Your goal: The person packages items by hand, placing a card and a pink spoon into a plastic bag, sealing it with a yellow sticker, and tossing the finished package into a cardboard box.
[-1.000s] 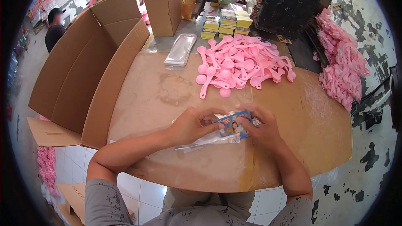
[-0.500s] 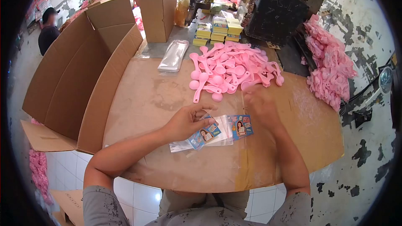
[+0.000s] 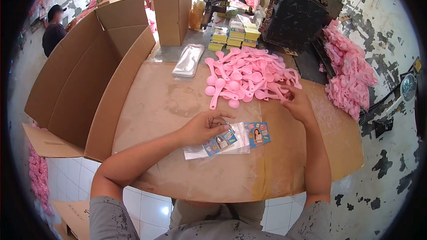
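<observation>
My left hand (image 3: 207,128) pinches the edge of a clear plastic bag (image 3: 229,129) with a blue printed card (image 3: 226,140) in it. Under it are more clear bags (image 3: 240,147), flat on the cardboard-covered table (image 3: 169,102). A second blue card (image 3: 258,134) lies to their right. My right hand (image 3: 297,103) is at the right front edge of a heap of pink spoons (image 3: 242,73), its fingers closed on the handle of a pink spoon (image 3: 276,90).
A large open carton (image 3: 75,84) stands left, a closed box (image 3: 171,15) behind. Clear bags (image 3: 188,61) and stacks of cards (image 3: 236,31) lie beyond. A black machine (image 3: 296,15) stands back right, beside bagged pink items (image 3: 349,71). Two people are in the background.
My right hand has moved right and slightly forward, onto a spoon at the heap's edge. My left hand keeps its hold on the bag. The view has shifted slightly.
</observation>
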The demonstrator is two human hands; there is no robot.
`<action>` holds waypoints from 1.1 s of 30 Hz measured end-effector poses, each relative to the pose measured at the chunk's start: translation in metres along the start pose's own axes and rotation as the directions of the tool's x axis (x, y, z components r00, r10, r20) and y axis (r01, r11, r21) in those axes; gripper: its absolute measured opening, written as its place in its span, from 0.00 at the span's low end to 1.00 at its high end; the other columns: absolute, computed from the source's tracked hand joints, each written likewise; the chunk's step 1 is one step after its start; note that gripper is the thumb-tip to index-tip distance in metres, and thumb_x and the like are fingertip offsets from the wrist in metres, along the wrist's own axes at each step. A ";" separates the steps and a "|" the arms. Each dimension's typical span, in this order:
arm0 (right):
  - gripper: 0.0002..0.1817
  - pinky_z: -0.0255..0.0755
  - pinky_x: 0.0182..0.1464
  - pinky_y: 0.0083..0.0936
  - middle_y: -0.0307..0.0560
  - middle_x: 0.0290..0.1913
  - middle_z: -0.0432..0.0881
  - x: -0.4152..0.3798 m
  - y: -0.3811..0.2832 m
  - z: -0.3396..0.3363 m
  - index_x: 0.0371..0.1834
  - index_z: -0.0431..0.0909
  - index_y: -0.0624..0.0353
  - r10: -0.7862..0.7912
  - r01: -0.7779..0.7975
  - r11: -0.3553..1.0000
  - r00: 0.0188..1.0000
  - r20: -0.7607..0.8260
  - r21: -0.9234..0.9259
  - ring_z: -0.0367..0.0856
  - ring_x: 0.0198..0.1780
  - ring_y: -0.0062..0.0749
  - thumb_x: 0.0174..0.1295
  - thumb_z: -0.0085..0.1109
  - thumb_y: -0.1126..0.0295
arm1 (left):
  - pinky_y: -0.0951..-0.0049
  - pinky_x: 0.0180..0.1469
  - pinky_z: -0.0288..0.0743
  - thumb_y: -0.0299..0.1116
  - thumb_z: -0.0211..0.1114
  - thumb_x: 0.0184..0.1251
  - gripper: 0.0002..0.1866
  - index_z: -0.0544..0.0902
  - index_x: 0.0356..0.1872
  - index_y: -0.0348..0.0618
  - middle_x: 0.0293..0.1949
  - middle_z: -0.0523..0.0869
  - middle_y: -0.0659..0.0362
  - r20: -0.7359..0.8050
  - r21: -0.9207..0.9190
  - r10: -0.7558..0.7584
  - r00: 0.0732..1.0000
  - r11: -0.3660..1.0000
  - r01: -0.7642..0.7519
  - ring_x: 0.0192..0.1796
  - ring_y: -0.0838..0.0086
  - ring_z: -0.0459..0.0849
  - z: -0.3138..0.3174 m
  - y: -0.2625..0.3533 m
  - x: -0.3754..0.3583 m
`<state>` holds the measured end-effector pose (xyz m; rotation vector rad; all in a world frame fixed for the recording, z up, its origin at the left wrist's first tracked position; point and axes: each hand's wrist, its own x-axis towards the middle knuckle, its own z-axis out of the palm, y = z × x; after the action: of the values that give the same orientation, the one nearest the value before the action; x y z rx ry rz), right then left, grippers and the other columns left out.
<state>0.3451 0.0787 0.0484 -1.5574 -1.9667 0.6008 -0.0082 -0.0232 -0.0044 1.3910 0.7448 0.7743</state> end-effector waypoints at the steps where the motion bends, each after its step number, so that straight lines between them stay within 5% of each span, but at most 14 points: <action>1: 0.19 0.80 0.46 0.33 0.43 0.42 0.85 -0.009 -0.006 -0.005 0.53 0.83 0.61 0.031 -0.042 0.992 0.995 0.091 0.122 0.86 0.44 0.33 0.57 0.72 0.76 | 0.78 0.50 0.80 0.26 0.64 0.79 0.21 0.75 0.70 0.38 0.44 0.89 0.60 -0.006 0.031 0.007 1.000 0.999 -0.007 0.48 0.83 0.87 0.002 0.004 -0.001; 5: 0.24 0.82 0.47 0.27 0.42 0.48 0.83 -0.040 -0.031 0.024 0.64 0.75 0.63 -0.099 -0.086 0.772 0.963 0.252 0.630 0.85 0.45 0.28 0.64 0.69 0.78 | 0.78 0.51 0.81 0.24 0.65 0.78 0.23 0.74 0.71 0.38 0.44 0.89 0.59 -0.025 0.015 0.073 0.997 0.997 -0.072 0.48 0.82 0.87 0.012 0.006 -0.004; 10: 0.34 0.84 0.47 0.25 0.47 0.50 0.79 -0.061 -0.083 0.051 0.73 0.62 0.63 -0.131 -0.028 0.627 0.981 0.141 0.778 0.86 0.46 0.26 0.66 0.68 0.80 | 0.77 0.47 0.81 0.26 0.67 0.78 0.21 0.76 0.68 0.38 0.43 0.89 0.58 -0.067 0.041 0.099 0.993 0.995 -0.096 0.45 0.81 0.87 0.021 0.011 -0.009; 18: 0.38 0.84 0.47 0.23 0.45 0.49 0.75 -0.085 -0.089 0.070 0.78 0.61 0.57 -0.179 0.102 0.655 0.984 0.022 0.749 0.88 0.48 0.28 0.66 0.68 0.81 | 0.79 0.50 0.82 0.24 0.65 0.79 0.21 0.78 0.69 0.36 0.50 0.90 0.57 -0.048 -0.045 -0.007 0.999 0.999 0.005 0.49 0.82 0.87 0.025 0.013 -0.009; 24: 0.32 0.81 0.58 0.28 0.54 0.63 0.77 -0.100 -0.079 0.101 0.74 0.68 0.58 -0.121 0.145 0.646 0.989 -0.086 0.750 0.86 0.56 0.33 0.68 0.68 0.79 | 0.78 0.51 0.82 0.27 0.64 0.81 0.20 0.79 0.68 0.35 0.52 0.91 0.57 -0.104 -0.064 0.009 0.994 0.998 -0.016 0.49 0.82 0.87 0.029 0.018 -0.009; 26: 0.28 0.78 0.62 0.33 0.54 0.67 0.77 -0.091 -0.063 0.092 0.71 0.71 0.59 -0.472 0.464 0.764 0.876 -0.102 0.448 0.84 0.60 0.36 0.69 0.67 0.77 | 0.78 0.51 0.82 0.27 0.63 0.81 0.19 0.79 0.68 0.35 0.50 0.91 0.57 -0.143 -0.103 0.114 0.983 0.986 -0.129 0.49 0.82 0.87 0.029 0.012 -0.007; 28: 0.22 0.76 0.65 0.37 0.53 0.68 0.78 -0.086 -0.073 0.083 0.66 0.75 0.60 -0.529 0.506 0.754 0.846 -0.071 0.418 0.81 0.64 0.38 0.70 0.66 0.75 | 0.78 0.51 0.83 0.29 0.63 0.81 0.19 0.79 0.68 0.36 0.49 0.92 0.57 -0.071 -0.109 0.029 0.997 0.993 -0.037 0.49 0.81 0.88 0.024 0.018 -0.009; 30: 0.15 0.73 0.66 0.40 0.51 0.66 0.80 -0.089 -0.091 0.069 0.59 0.82 0.60 -0.316 0.263 0.695 0.948 -0.044 0.669 0.79 0.68 0.41 0.71 0.65 0.73 | 0.78 0.50 0.82 0.30 0.64 0.81 0.19 0.78 0.68 0.37 0.48 0.92 0.58 -0.012 -0.112 -0.009 1.000 0.994 0.008 0.48 0.82 0.88 0.023 0.023 -0.012; 33: 0.08 0.72 0.68 0.43 0.51 0.65 0.81 -0.086 -0.110 0.054 0.49 0.87 0.59 -0.549 0.498 0.746 0.836 -0.015 0.443 0.79 0.68 0.43 0.69 0.66 0.75 | 0.76 0.51 0.81 0.32 0.64 0.81 0.21 0.77 0.69 0.39 0.48 0.92 0.58 0.065 -0.114 0.013 0.998 0.993 -0.005 0.48 0.81 0.87 0.023 0.026 -0.013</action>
<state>0.2443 -0.0304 0.0672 -0.6589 -2.0495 0.8218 0.0027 -0.0464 0.0231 1.3110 0.6341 0.7636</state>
